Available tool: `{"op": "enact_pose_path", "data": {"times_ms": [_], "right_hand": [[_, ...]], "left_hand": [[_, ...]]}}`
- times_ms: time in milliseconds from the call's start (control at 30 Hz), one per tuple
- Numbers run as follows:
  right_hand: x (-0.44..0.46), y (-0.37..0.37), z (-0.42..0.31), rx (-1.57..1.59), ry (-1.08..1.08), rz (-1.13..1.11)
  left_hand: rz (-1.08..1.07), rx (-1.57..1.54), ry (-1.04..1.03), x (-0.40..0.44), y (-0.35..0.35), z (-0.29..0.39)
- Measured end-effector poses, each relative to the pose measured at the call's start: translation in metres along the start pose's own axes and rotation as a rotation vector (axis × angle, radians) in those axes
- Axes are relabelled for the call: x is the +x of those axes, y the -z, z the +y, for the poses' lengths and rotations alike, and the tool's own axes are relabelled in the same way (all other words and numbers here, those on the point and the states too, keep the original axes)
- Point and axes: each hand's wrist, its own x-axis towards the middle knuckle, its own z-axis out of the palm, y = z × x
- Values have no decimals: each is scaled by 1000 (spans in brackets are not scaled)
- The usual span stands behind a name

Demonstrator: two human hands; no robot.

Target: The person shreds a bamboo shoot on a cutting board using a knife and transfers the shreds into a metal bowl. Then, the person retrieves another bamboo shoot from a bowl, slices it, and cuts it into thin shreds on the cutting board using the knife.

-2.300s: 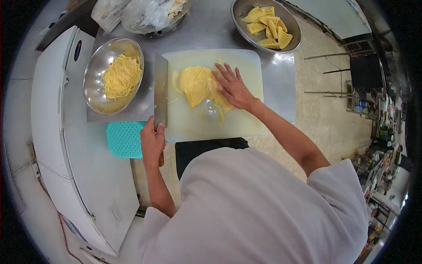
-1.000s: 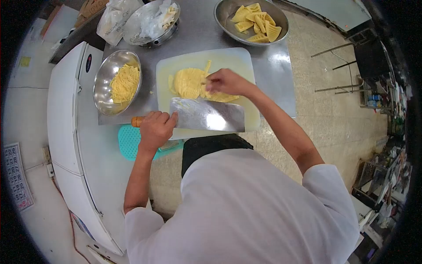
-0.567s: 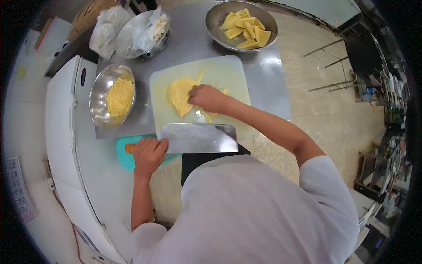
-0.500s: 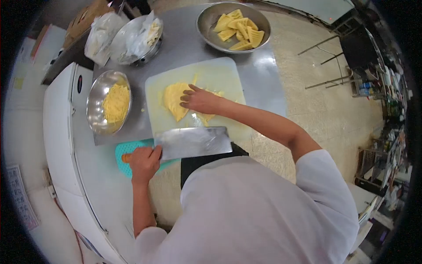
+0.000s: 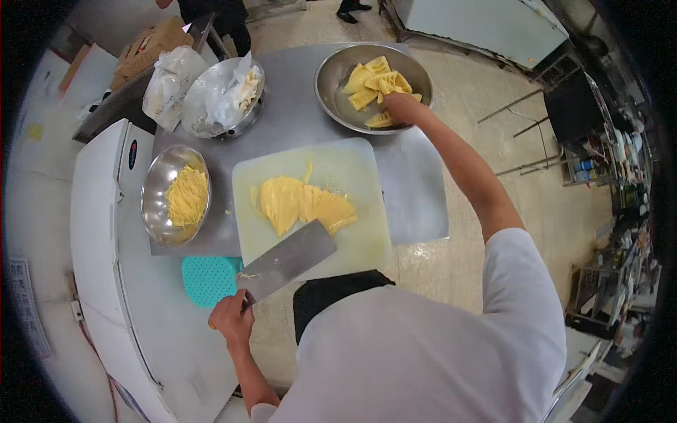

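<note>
My left hand (image 5: pixel 233 319) is closed round the handle of a cleaver (image 5: pixel 289 261), whose wide blade is tilted over the near part of a white cutting board (image 5: pixel 367 247). Sliced yellow pieces, apparently bamboo shoot (image 5: pixel 285 201), lie fanned out on the board, just beyond the blade. At the far right, my right hand (image 5: pixel 403 108) reaches into a large steel bowl (image 5: pixel 330 106) of bamboo shoot pieces (image 5: pixel 363 97). Its fingers are bunched on a piece there, their tips partly hidden.
A steel bowl (image 5: pixel 156 215) of fine yellow shreds (image 5: pixel 187 196) stands left of the board. Behind it are a plastic-covered bowl (image 5: pixel 211 106) and a white bag (image 5: pixel 169 84). A turquoise perforated mat (image 5: pixel 209 280) lies near the left hand. Other people's legs (image 5: pixel 240 35) show at the back.
My right hand has left the slices on the board and moved forward and right into the large bowl. The cleaver has turned, its tip now pointing up and to the right. The view has shifted.
</note>
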Motion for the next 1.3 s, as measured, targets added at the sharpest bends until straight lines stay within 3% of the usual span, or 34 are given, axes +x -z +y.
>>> {"op": "enact_pose_path", "data": {"times_ms": [33,100,133,233,367,533,600,700,767,833,867,933,967,1067,1167,1233,1300], "right_hand": [[6,7,9,1,13,2],[11,17,19,-12,-545,-3],[7,24,19,-102,-678,-2],[11,21,16,-114,-708,-197],[31,-6,4,107,-778,-202],[39,-9,11,370,-932,-96],[30,8,17,632,-1026,-105],[6,-21,59,709,-810,179],[-16,45,5,1182,-906,542],[-40,53,-31,1228,-857,611],[-53,55,-53,1274,-791,677],[-78,45,-130,1410,-800,741],[-93,34,-160,1267,-888,572],[-118,-10,-267,1367,-1050,496],[-137,-37,-335,1521,-1149,589],[-147,-38,-361,652,-1074,421],[-156,-35,-371,535,-1071,406]], "left_hand": [[5,7,11,0,1,6],[-56,-59,148,-8,5,17],[-60,-52,162,-13,2,23],[16,-78,229,-19,-10,33],[60,-100,272,-24,-16,52],[49,-157,388,-27,-8,61],[36,-164,433,-34,-6,52],[30,-166,485,-22,-4,46],[-10,-242,480,-22,-13,30],[-85,-537,623,-12,-24,19],[-97,-543,622,-7,-27,18],[-258,-914,755,9,-28,28],[-267,-923,753,14,-30,29],[-468,-897,622,23,-42,23],[-575,-882,499,33,-42,29],[-652,-833,450,43,-33,38],[-732,-784,397,43,-41,38]]}}
